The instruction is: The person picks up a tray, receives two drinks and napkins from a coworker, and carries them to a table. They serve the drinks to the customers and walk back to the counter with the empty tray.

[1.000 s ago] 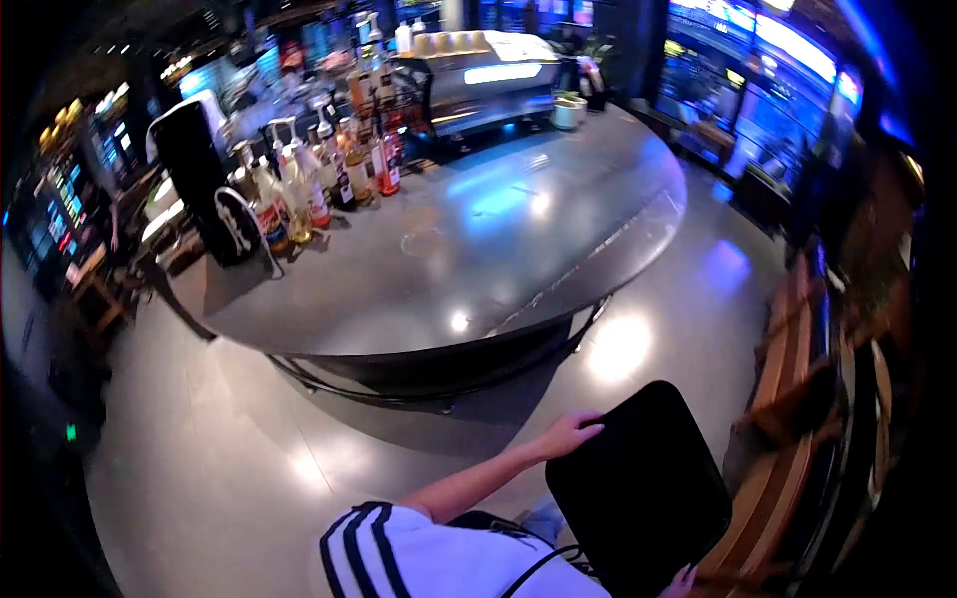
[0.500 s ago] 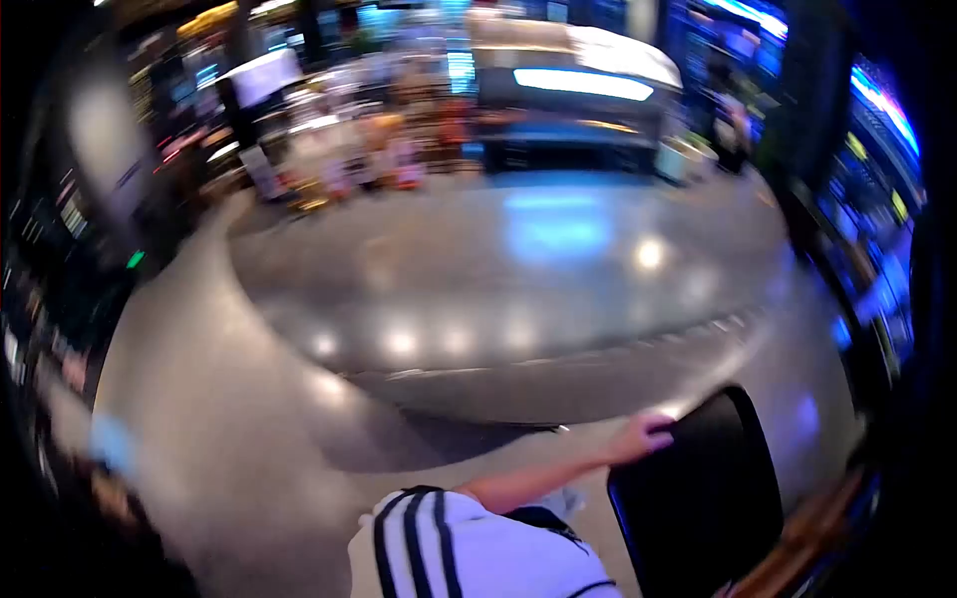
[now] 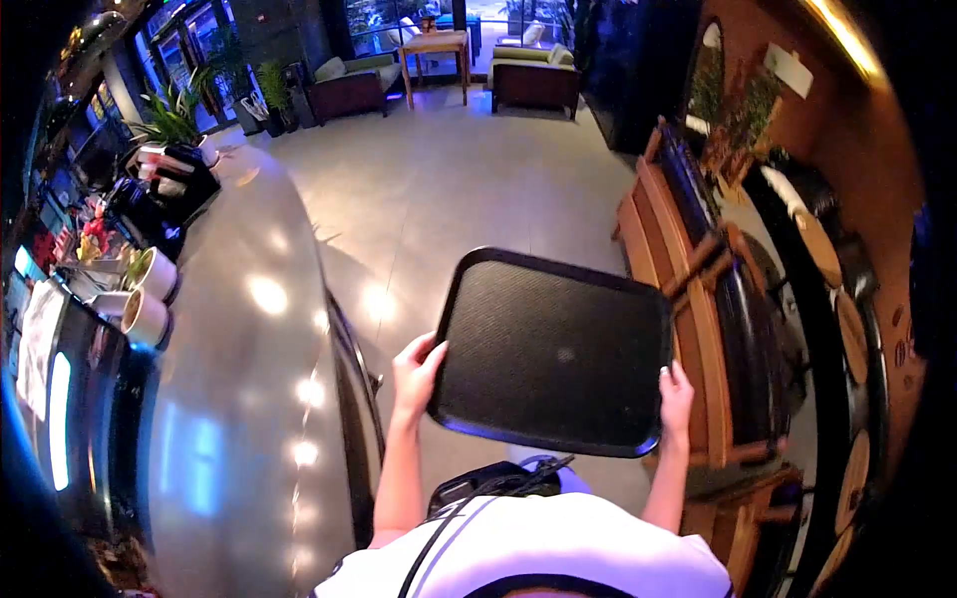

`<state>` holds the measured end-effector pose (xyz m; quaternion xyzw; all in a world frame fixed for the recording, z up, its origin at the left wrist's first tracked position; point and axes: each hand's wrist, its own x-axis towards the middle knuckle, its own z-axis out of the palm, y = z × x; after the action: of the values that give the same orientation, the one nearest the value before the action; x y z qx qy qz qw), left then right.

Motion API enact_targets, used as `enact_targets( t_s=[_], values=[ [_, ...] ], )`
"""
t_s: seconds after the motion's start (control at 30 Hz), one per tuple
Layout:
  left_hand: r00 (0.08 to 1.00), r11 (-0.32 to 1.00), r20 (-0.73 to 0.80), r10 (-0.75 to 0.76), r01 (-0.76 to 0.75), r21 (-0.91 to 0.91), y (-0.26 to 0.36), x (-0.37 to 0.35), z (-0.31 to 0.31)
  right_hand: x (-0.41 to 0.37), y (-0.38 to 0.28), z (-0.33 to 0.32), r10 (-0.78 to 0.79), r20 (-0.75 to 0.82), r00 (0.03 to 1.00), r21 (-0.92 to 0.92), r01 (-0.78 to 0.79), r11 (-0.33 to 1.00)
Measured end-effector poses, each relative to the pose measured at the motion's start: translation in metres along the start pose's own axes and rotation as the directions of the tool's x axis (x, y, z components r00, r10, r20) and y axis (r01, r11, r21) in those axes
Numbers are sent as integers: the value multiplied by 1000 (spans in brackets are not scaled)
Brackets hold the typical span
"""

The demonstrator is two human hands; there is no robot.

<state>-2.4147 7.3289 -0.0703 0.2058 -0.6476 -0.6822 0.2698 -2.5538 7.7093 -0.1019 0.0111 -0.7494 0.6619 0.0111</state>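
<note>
Counter: long, curved, grey, shiny; it fills the left of the view. Pale floor runs along its right side. Wooden seats stand well apart from the counter, across that strip of floor.

Tray: black, bare, held in the air just right of the counter's edge, tilted slightly.

Left hand grips the rim nearest the counter, fingers close together and wrapped over the edge. Right hand is on the far rim, fingers pressed together; its underside is hidden.

Cups sit on the counter's far side.

Judgement: level both rims and keep the near corner off the counter's edge.
</note>
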Motion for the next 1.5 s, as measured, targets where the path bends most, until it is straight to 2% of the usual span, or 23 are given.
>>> enact_targets(
  t_s=[0.1, 0.13, 0.2, 0.27, 0.33, 0.4, 0.43, 0.5, 0.53, 0.57, 0.7, 0.83, 0.93, 1.0, 1.1, 1.2, 1.23, 1.27, 1.3, 1.33, 1.37, 1.4, 1.5],
  values=[
    [986, 999, -167, -25, 18, -42, 7, 89, -22, 109, -26, 88, -73, 227, 971, 116, 47, 992],
    [970, 998, -236, -55, 54, -9, 21, 111, -35, 133, -62, 124, 7, 340, 940, 108, -46, 993],
    [936, 996, -345, -69, 47, -73, 39, 140, -45, 194, -73, 177, 17, 405, 914, 84, -55, 995],
    [890, 991, -447, -84, 30, -128, 41, 186, -59, 264, -88, 252, -113, 544, 831, 177, 18, 984],
    [786, 992, -614, -70, -11, -128, 30, 235, -71, 328, -107, 341, -194, 633, 749, 207, 77, 975],
    [752, 981, -645, -131, 3, -195, 3, 291, -98, 374, -148, 429, -127, 761, 636, 143, 27, 989],
    [743, 995, -664, -90, 40, -89, 5, 324, -103, 408, -142, 467, -245, 768, 592, 220, 115, 969],
    [694, 990, -715, -80, -29, -139, 0, 399, -119, 458, -152, 534, -366, 730, 577, 199, 334, 922],
    [696, 987, -716, -60, -64, -145, 5, 449, -132, 482, -155, 569, -393, 707, 588, 238, 325, 915],
    [716, 987, -697, -37, -82, -137, 3, 493, -141, 509, -152, 594, -248, 700, 670, 164, 187, 968],
    [745, 998, -666, 16, -55, -38, 30, 615, -158, 583, -194, 675, -145, 705, 694, 79, 127, 989],
    [753, 999, -657, 42, -26, 33, 8, 757, -189, 675, -177, 780, -169, 694, 700, 146, 93, 985],
    [742, 998, -671, 11, 33, 52, -7, 847, -219, 743, -161, 885, -204, 747, 633, 179, 103, 978],
    [654, 992, -756, 23, 81, 100, -13, 894, -237, 784, -160, 970, -135, 794, 593, 110, 77, 991],
    [526, 973, -849, 47, 166, 157, -11, 943, -272, 825, -183, 1110, -130, 932, 338, 146, -22, 989],
    [310, 977, -949, 50, 181, 110, -5, 987, -313, 837, -200, 1247, -77, 945, 317, 78, 10, 997],
    [234, 974, -969, 83, 186, 128, -5, 1001, -331, 837, -208, 1298, -134, 977, 166, 131, 27, 991],
    [144, 976, -987, 71, 195, 99, 0, 1016, -347, 826, -224, 1343, -57, 989, 137, 57, 9, 998],
    [75, 982, -996, 46, 177, 59, 7, 1032, -364, 822, -229, 1392, -52, 996, 72, 44, 107, 993],
    [22, 994, -1000, 21, 106, 23, -14, 1042, -391, 803, -259, 1427, -90, 996, -12, 90, 70, 993],
    [-22, 999, -999, 29, 47, 28, -20, 1060, -411, 803, -246, 1481, -107, 992, -67, 110, 31, 993],
    [-57, 996, -998, 21, 89, 16, -18, 1078, -432, 795, -268, 1515, -36, 994, -104, 45, 88, 995],
    [-51, 996, -996, 71, 52, 69, -26, 1147, -525, 803, -252, 1643, -151, 988, -43, 153, 73, 985]
  ],
)
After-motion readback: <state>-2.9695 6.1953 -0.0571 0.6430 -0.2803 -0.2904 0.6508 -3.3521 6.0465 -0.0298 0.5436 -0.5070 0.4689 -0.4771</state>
